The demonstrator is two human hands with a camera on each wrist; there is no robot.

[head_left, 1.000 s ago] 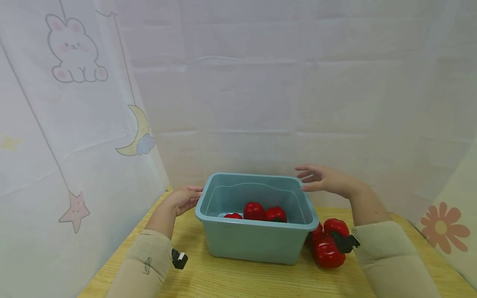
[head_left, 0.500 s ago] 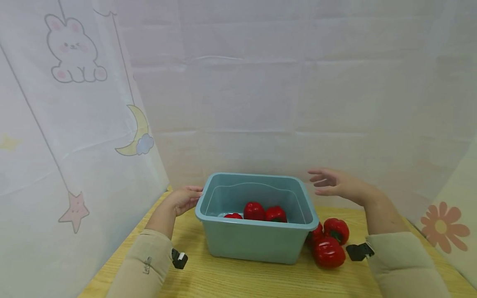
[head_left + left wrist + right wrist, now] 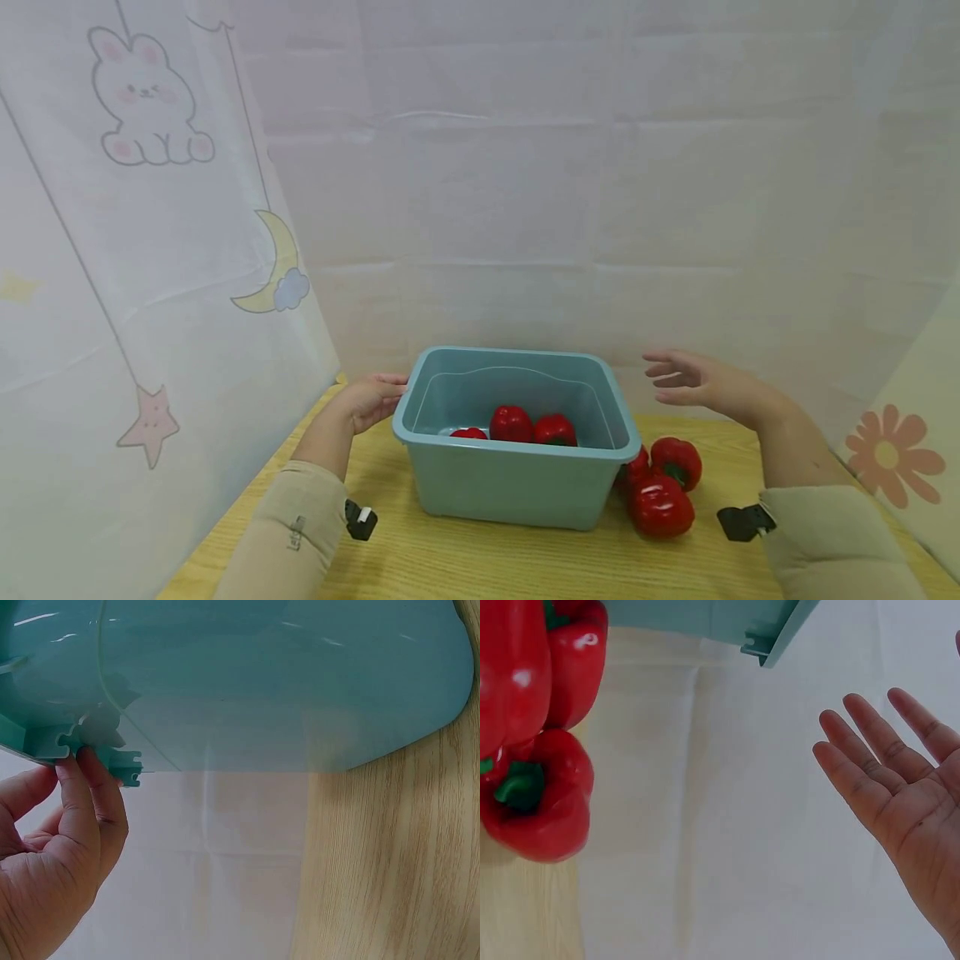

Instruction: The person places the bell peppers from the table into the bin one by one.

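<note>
A teal plastic bin [image 3: 517,496] stands on a wooden table and holds three red peppers [image 3: 512,423]. Three more red peppers [image 3: 662,507] lie bunched against the bin's right side. My left hand [image 3: 372,400] is at the bin's left end; in the left wrist view its fingertips [image 3: 75,769] touch the underside of the rim [image 3: 97,742]. My right hand [image 3: 693,383] hovers to the right of the bin, above the outer peppers, holding nothing. The right wrist view shows its palm [image 3: 907,802] with spread fingers, the bin's corner [image 3: 772,634] and the peppers [image 3: 540,795].
White cloth walls close in the table [image 3: 525,558] on the left, back and right, printed with a rabbit [image 3: 146,96], a moon [image 3: 277,267], a star [image 3: 150,421] and a flower [image 3: 888,458]. Bare wood shows in front of the bin.
My right hand has drifted right and slightly down, away from the bin's back right corner. The left hand and the bin have stayed put.
</note>
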